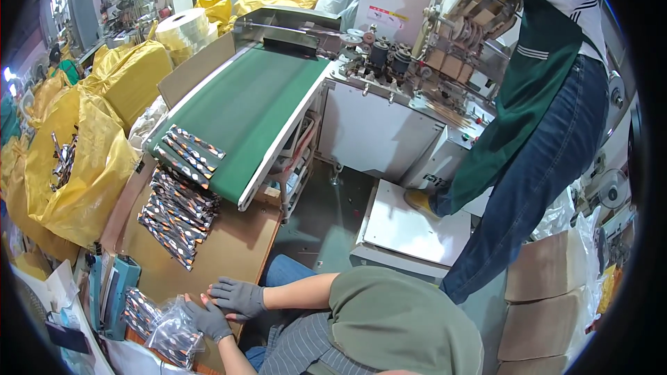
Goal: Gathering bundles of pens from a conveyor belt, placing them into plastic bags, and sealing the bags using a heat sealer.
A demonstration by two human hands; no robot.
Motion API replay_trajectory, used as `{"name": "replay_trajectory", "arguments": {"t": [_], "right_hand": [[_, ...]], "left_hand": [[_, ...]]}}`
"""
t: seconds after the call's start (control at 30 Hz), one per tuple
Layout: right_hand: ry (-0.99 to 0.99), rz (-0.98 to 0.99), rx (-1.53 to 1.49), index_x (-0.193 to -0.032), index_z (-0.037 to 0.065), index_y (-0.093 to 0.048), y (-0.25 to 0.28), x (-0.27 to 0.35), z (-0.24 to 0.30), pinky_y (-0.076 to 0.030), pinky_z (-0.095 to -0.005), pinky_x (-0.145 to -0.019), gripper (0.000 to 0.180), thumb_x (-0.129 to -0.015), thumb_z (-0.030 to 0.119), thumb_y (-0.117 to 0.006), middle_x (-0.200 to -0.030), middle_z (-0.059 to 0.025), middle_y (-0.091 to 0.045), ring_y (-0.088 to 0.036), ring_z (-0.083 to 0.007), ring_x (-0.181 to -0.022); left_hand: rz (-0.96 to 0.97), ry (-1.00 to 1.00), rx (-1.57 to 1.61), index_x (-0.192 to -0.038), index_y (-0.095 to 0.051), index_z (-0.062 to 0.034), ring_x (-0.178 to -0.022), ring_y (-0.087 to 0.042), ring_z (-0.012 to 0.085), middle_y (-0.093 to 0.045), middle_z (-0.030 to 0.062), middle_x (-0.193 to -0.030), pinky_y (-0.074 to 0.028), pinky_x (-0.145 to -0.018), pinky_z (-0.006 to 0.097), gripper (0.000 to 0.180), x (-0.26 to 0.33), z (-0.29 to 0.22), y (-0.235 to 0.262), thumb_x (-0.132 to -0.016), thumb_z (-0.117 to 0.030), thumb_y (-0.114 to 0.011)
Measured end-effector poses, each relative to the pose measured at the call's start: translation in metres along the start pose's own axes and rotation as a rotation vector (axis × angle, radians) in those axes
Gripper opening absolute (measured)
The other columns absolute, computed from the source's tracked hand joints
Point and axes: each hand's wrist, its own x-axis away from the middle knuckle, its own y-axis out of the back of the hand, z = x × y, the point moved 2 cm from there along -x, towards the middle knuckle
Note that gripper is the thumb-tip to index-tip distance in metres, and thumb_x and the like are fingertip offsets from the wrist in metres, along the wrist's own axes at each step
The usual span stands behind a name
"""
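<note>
My left hand (210, 321), in a grey glove with bare fingertips, lies beside a clear plastic bag (171, 330) at the near end of the brown table (243, 239). Its fingers are stretched out and touch or nearly touch the bag's edge. My right hand (242, 298), gloved the same way, rests just beyond it with fingers extended and nothing visible in them. Slim dark packets (142, 309) with an orange and white pattern lie under and beside the bag. A larger heap of the same packets (179, 212) sits farther up the table.
A green conveyor belt (267, 97) carries several packets at its near end. Yellow sacks (83, 167) line the left. A teal metal device (114, 295) stands by the table's left edge. A co-worker in a green apron (535, 69) stands on a white platform (410, 226) by the machine.
</note>
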Motion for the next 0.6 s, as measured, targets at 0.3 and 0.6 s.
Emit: {"name": "replay_trajectory", "arguments": {"t": [0.3,0.6], "right_hand": [[0.000,-0.012,0.019,-0.115,0.001,-0.049,0.001,0.006,0.000,-0.029,-0.0489,-0.100,0.057,-0.071,0.035,-0.060,-0.118,-0.0210,-0.048,-0.043,-0.0369,-0.117],[0.067,0.033,-0.143,-0.118,0.004,-0.050,0.003,-0.017,0.009,-0.035,-0.0465,-0.096,0.055,-0.069,0.026,-0.064,-0.115,-0.0179,-0.051,-0.046,-0.0362,-0.111]], "left_hand": [[0.000,-0.029,-0.005,-0.127,-0.042,0.0018,-0.116,-0.044,0.0412,-0.046,0.0258,-0.125,-0.036,-0.096,0.044,0.047,0.005,-0.002,-0.003,-0.090,-0.025,-0.050],[-0.082,0.014,0.116,-0.126,-0.043,0.0005,-0.108,-0.053,0.0364,-0.051,0.0220,-0.121,-0.042,-0.091,0.042,0.045,0.013,0.022,-0.002,-0.086,-0.018,-0.053]]}}
